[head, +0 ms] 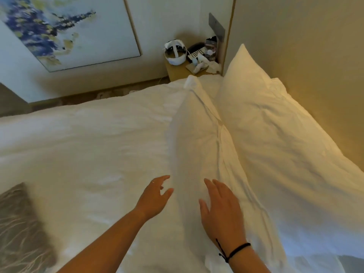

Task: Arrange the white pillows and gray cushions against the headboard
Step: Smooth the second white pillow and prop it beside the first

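Observation:
Two white pillows lie along the beige headboard [307, 56] on the right. The rear pillow [275, 134] leans against the headboard. The front pillow [199, 138] stands on its edge beside it, on the white duvet [88, 150]. My left hand [155, 196] is spread, fingers relaxed, at the front pillow's left side. Flat on the pillow's near end rests my right hand [220, 209], fingers straight, a black band on the wrist. A gray cushion [19, 229] with pale streaks lies at the bottom left of the bed.
A wooden nightstand [177, 71] at the far end of the bed holds a white headset [175, 53], a phone and tissues. A framed blue and yellow painting [65, 30] hangs on the wall beyond the bed.

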### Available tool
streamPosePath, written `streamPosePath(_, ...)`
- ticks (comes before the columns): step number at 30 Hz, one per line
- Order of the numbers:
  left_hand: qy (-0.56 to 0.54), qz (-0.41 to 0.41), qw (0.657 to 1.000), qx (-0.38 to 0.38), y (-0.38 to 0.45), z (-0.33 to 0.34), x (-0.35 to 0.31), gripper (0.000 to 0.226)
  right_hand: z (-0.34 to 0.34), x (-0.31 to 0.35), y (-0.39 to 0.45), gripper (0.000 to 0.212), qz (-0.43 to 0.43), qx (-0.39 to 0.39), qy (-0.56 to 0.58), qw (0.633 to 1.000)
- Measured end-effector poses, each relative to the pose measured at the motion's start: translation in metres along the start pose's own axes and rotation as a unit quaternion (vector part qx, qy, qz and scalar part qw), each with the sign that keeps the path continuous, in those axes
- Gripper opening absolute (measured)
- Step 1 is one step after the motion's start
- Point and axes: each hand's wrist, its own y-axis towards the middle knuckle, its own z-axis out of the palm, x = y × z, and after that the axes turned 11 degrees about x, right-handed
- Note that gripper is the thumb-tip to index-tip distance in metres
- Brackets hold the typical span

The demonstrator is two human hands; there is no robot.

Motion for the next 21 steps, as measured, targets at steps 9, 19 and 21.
streamPosePath(9,-0.069,-0.231,0.961,-0.134,-0.203,-0.078,0.228,0.034,0.158,0.151,-0.026,0.059,-0.105,0.279,0.028,0.954)
streamPosePath(19,-0.091,-0.298,0.930,-0.197,-0.356,-0.150,0.446,0.043,0.357,0.359,-0.064,0.051,-0.062,0.410,0.061,0.908)
streamPosePath(21,-0.083,-0.302,0.929,-0.196,-0.379,-0.155,0.480,0.049,0.394,0.388,-0.064,0.049,-0.058,0.413,0.042,0.908)
